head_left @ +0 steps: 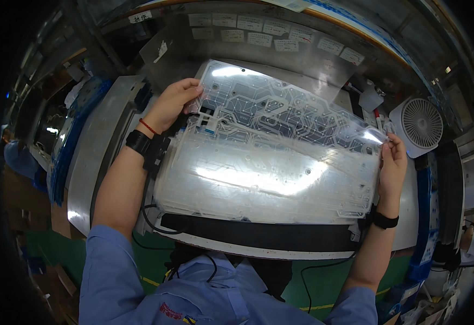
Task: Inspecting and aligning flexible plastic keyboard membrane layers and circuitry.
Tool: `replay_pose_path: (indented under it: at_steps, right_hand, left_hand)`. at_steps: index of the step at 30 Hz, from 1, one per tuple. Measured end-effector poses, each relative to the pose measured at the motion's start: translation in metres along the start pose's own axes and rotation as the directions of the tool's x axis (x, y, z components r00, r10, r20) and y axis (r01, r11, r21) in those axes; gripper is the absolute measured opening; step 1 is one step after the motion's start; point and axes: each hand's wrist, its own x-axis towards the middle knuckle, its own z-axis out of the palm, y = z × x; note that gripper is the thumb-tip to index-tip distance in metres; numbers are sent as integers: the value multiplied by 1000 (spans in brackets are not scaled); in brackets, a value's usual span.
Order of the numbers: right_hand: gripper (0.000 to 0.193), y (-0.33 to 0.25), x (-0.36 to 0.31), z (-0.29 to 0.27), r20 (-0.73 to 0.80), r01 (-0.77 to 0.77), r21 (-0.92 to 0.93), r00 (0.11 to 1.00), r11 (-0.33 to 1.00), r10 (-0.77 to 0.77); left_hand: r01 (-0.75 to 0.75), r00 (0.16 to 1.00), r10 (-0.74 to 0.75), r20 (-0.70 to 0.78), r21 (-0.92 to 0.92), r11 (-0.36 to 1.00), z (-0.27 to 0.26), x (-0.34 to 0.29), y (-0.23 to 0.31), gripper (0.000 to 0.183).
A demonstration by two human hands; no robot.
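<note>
Between my two hands is a clear plastic sheet printed with silvery circuit traces [285, 111], like a keyboard membrane. My left hand [176, 103] pinches its left edge near the far corner, thumb and fingers closed. At the right end, my right hand [393, 168] grips the sheet's right corner with fingers and thumb pressed together. The sheet is tilted, its far edge toward the back of the bench. Under and nearer to me lies a stack of similar translucent sheets [258, 187], shiny with glare. Where the held sheet overlaps the stack, I cannot tell whether they touch.
A black strip [247, 232] runs along the bench's front edge. At the right stands a round white fan [420, 123], beside a white container [371, 99]. Paper labels [259, 39] line the metal back panel. Cables hang below the bench. Another person's arm [469, 235] shows far right.
</note>
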Motion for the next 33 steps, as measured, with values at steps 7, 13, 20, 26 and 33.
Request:
replay_pose_path:
  at_steps: [7,13,20,26,33]
  right_hand:
    - [27,2,0,-4,25,-27,60,999,998,25]
    - [34,-10,-4,2,78,-82,0,994,997,82]
    - [37,-8,-5,2,221,-202,-112,950,973,223]
    - [32,-10,-11,4,364,-80,-283,913,956,184]
    - [18,-12,-11,1,379,-87,-312,902,946,208]
  left_hand:
    - [54,999,-53,12,-71,996,6,-1,3,21]
    - [-3,998,-11,-61,-227,974,-13,5,-9,32]
    - [-15,974,-54,-222,-299,954,-8,7,-11,41]
    - [8,975,-64,-212,-254,967,-6,6,-9,39]
    - [-12,961,-56,-269,-245,970,-11,7,-14,27]
